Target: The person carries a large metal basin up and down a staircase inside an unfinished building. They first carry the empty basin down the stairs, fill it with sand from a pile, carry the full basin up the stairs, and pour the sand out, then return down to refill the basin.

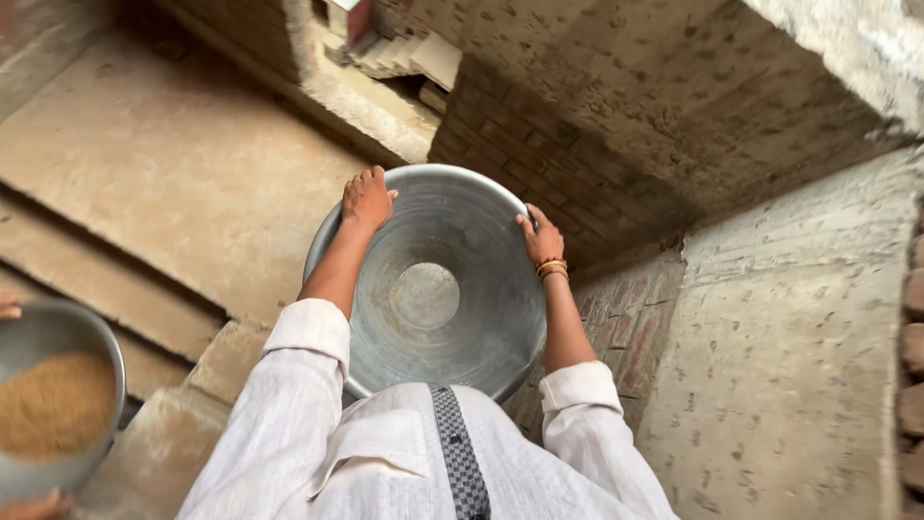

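Both hands [452, 217] grip an empty metal basin [433, 289] over brick steps [539, 144].

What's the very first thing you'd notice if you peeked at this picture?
The big empty metal basin in the middle, gripped at its rim by the left hand and the right hand, which wears bangles. At the left edge, another person's hands hold a second basin of brown grain.

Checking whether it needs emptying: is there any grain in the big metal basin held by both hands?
No, the basin shows only its bare metal bottom.
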